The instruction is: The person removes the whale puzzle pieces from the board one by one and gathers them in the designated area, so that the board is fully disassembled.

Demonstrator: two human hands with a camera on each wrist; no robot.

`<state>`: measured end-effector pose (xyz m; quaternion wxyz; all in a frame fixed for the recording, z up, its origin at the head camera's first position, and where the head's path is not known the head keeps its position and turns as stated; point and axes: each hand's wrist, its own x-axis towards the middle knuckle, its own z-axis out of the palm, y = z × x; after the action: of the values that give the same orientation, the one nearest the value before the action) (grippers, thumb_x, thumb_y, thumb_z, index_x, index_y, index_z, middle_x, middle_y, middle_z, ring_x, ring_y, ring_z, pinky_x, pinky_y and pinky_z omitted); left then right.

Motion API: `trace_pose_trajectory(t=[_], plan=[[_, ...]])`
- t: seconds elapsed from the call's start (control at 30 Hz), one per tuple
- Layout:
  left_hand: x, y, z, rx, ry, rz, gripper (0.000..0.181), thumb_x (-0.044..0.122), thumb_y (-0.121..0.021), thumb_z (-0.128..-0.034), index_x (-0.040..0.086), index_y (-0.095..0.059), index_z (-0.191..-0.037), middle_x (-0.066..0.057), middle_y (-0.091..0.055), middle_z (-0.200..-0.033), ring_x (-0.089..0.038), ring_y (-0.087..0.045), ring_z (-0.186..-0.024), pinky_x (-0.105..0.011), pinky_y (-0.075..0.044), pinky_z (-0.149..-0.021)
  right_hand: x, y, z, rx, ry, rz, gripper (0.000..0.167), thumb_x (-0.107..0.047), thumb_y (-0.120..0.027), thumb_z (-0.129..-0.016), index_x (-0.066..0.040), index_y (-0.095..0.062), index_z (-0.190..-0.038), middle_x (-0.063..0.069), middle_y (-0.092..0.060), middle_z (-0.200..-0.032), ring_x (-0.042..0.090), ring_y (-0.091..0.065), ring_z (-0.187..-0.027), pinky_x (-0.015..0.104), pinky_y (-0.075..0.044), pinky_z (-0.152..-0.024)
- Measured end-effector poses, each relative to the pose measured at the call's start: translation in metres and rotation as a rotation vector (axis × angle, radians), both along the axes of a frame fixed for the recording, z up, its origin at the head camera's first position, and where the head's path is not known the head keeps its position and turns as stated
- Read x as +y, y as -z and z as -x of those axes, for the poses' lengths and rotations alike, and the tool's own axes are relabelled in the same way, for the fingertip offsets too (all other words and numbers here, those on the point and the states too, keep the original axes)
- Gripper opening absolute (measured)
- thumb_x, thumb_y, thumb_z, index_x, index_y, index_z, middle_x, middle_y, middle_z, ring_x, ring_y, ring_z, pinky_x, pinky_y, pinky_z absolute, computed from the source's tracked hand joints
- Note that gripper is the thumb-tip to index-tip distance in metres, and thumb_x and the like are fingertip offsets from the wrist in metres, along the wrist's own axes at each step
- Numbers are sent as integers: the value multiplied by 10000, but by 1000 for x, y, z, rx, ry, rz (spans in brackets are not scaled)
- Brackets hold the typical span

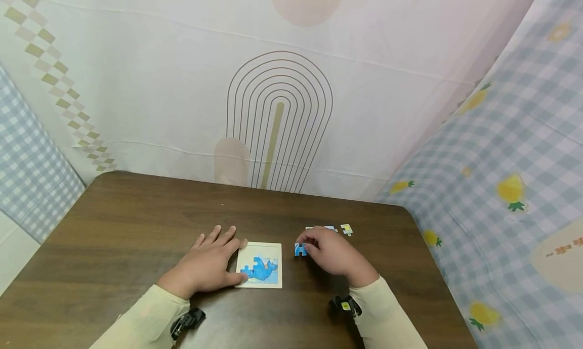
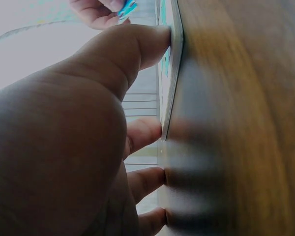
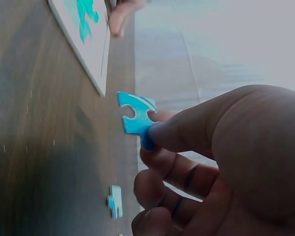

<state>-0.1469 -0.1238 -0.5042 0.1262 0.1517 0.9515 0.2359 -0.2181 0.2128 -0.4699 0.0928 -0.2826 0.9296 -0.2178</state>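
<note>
A square puzzle board with blue animal pieces in it lies on the table. My left hand rests at its left side, thumb on the lower left corner and a finger at the upper left; in the left wrist view the thumb of the left hand presses the board's edge. Right of the board, my right hand pinches a blue puzzle piece. In the right wrist view that blue piece is held up between thumb and finger of the right hand, apart from the board.
A yellowish loose piece lies behind the right hand, with other pieces partly hidden beside it. One loose piece shows low in the right wrist view. The brown table meets patterned cloth at the back and right.
</note>
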Motion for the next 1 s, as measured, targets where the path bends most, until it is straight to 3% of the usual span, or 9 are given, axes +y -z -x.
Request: trace_pose_trajectory(t=[0.4, 0.67, 1.0], plan=[[0, 0, 0, 4, 0, -1, 902, 684, -805, -956, 235, -541, -1691, -172, -287, -1862, -545, -169, -1728, -821, -165, -1333, 27, 7, 17, -80, 51, -35, 204, -42, -631, -1111, -150, -796, -1163, -43, -704, -965, 129, -579, -863, 407, -547, -875], [0, 0, 0, -2, 2, -2, 898, 685, -794, -966, 234, -531, -1697, -171, -277, -1865, -545, -158, -1730, -812, -157, -1340, 29, 15, 23, -81, 44, -45, 227, -38, -619, -1100, -148, -802, -1179, -55, -603, -828, 118, -526, -749, 357, -494, -793], [0, 1, 2, -1, 7, 6, 886, 678, -778, -983, 243, -516, -1709, -158, -263, -1871, -526, -140, -1740, -800, -148, -1351, 25, 20, 25, -82, 81, -62, 230, 4, -630, -1074, -138, -798, -1141, -44, -593, -811, 126, -526, -736, 351, -489, -765]])
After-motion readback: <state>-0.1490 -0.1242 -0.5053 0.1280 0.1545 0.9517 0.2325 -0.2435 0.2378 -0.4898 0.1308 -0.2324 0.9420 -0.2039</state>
